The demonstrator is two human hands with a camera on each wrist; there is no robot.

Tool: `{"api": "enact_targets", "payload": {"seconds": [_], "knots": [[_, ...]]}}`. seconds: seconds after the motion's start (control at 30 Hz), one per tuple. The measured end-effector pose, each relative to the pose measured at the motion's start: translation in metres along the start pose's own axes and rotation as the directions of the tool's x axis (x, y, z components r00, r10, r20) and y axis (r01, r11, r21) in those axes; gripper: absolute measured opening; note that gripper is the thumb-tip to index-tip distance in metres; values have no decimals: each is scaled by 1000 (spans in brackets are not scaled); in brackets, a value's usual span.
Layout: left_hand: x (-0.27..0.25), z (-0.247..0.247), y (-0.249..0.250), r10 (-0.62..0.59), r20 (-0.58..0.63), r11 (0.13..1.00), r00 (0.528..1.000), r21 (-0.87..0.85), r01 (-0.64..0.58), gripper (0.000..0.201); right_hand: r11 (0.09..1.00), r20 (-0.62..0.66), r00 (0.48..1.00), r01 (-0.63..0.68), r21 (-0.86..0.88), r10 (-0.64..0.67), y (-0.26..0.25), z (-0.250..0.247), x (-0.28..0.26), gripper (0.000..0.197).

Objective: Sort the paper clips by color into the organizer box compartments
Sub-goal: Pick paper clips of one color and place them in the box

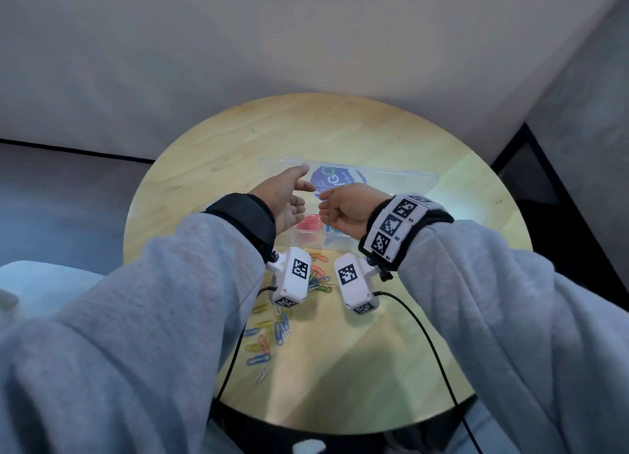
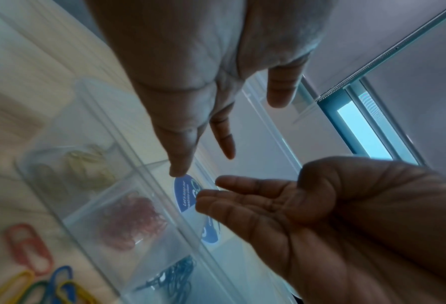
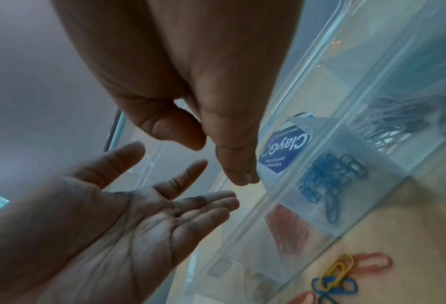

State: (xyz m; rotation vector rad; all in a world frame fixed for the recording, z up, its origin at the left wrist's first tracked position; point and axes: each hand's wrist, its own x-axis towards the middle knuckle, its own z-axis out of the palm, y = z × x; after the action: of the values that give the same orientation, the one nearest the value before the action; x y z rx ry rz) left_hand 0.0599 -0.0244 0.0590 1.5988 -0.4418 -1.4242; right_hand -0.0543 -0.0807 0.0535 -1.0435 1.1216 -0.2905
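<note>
Both hands raised over organizer box (image 1: 340, 242), palms facing. Left hand (image 1: 289, 198) fingers spread, empty. Right hand (image 1: 347, 208) fingers loosely curled, empty. Loose paper clips (image 1: 269, 331) on counter (image 1: 442, 317) just before box.

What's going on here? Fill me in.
A person is sorting paper clips by color into a clear box on a round table. Both hands hover above it, holding nothing: left hand open, right hand loosely curled. Red clips and blue clips fill separate compartments. Mixed loose clips remain on the table.
</note>
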Motion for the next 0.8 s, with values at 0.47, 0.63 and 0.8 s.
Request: {"api": "enact_targets", "payload": {"seconds": [0.47,0.63,0.8], "knots": [[-66,-19,-53,111,25,292,994,955,-57,17,365,191,965,245,-898,-179,69,-23,-78,22],[-78,-28,-81,-21,-124,-46,992,991,123,14,252,214,972,233,-939,-100,95,-5,-92,27],[-77,-43,-96,-75,-194,-112,978,976,185,19,249,247,960,273,-929,-132,105,25,-83,26]]}}
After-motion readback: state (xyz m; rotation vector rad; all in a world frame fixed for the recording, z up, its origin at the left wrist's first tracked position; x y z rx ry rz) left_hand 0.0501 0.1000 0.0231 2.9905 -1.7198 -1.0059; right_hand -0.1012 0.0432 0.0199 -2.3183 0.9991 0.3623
